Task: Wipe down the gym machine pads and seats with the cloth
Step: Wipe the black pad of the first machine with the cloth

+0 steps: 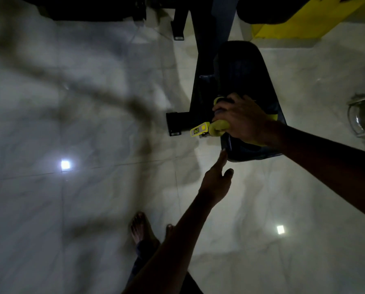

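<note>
Pale marble tiling is filling most of the dim view, and two square lights are reflecting in it, one at the left and one lower right. Blurred dark streaks are crossing the left side; what they are cannot be told. A black frame is standing on the tiles at upper centre, with a yellow panel showing behind it at top right. A black seat is sitting on the frame, running toward the person.

The right hand is pressing down on the seat's near left part, its fingers curling over a bunched yellow cloth, which is bulging out past the seat's left edge. The left hand is reaching up from below with fingers straight and apart, holding nothing, its forefinger touching the seat's near corner.

A bare foot is standing on the tiles at lower centre. A yellow label is showing just left of the cloth.
</note>
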The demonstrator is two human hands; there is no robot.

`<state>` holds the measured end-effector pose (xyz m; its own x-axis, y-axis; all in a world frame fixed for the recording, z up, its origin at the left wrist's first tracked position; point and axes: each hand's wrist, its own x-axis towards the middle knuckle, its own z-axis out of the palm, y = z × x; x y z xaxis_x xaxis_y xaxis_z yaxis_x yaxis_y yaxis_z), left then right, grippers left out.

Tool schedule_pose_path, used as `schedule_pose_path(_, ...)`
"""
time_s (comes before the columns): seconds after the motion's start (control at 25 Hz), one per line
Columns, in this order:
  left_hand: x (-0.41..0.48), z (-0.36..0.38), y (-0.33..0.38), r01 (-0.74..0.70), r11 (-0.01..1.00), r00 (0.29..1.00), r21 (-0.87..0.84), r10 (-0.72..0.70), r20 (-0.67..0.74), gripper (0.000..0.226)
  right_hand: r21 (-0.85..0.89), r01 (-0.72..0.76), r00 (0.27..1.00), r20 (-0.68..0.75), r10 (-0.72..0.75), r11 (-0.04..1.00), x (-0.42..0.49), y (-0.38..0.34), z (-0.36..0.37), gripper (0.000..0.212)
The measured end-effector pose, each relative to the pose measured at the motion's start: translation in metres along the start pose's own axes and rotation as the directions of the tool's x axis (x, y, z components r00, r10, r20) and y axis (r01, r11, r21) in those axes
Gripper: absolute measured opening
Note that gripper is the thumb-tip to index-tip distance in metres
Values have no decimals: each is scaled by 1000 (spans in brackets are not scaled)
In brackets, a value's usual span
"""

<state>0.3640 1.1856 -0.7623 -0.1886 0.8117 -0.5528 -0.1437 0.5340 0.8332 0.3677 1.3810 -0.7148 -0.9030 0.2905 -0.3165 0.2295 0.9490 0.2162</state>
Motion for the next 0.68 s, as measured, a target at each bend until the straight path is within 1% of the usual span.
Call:
schedule_pose_path(0.08, 1, -3, 5, 23, 999, 1000, 23, -24, 9, 61, -16, -79, 997, 15, 79, 997, 12, -5, -2, 39)
schedule_pose_path(0.12, 2, -4, 6, 43, 999, 999, 18, -43, 2, 59, -41, -75, 997, 21, 75, 996, 14, -8, -3, 37)
schedule_pose_path(0.2, 3, -2, 7, 62, 998, 997, 0, -62, -49, 55, -116, 11, 999, 45, -6, 993, 12, -14, 3, 34)
schedule_pose_path(0.24, 3, 0, 9, 61, 998, 993, -14, -62, -98, 51, -126, 45, 997, 60, -37, 991, 11, -12, 5, 33)
schedule_pose_path(0.28, 4, 2, 13, 55, 998, 986, -30, -59, -158, 45, -114, 43, 997, 62, -36, 993, 14, -5, 5, 33)
schedule_pose_path(0.36, 8, 5, 22, 35, 998, 962, -47, -46, -268, 36, -65, -44, 999, 26, 46, 997, 31, 12, 0, 35)
schedule_pose_path(0.4, 12, 4, 27, 19, 999, 953, -38, -30, -302, 37, -48, -93, 996, 6, 93, 995, 43, 20, -3, 35)
schedule_pose_path(0.44, 17, 3, 32, 3, 1000, 947, -21, -9, -320, 40, -46, -122, 993, -7, 122, 991, 55, 25, -6, 36)
schedule_pose_path(0.52, 29, 1, 41, -38, 999, 943, 14, 41, -331, 42, -54, -129, 991, 13, 130, 990, 70, 29, -12, 38)
schedule_pose_path(0.6, 42, 0, 50, -51, 998, 947, 27, 57, -316, 42, -35, -65, 996, 58, 67, 997, 68, 35, -11, 38)
schedule_pose_path(0.68, 53, 0, 55, -23, 999, 946, 30, 32, -322, 41, -3, 46, 997, 59, -46, 999, 60, 43, -4, 35)
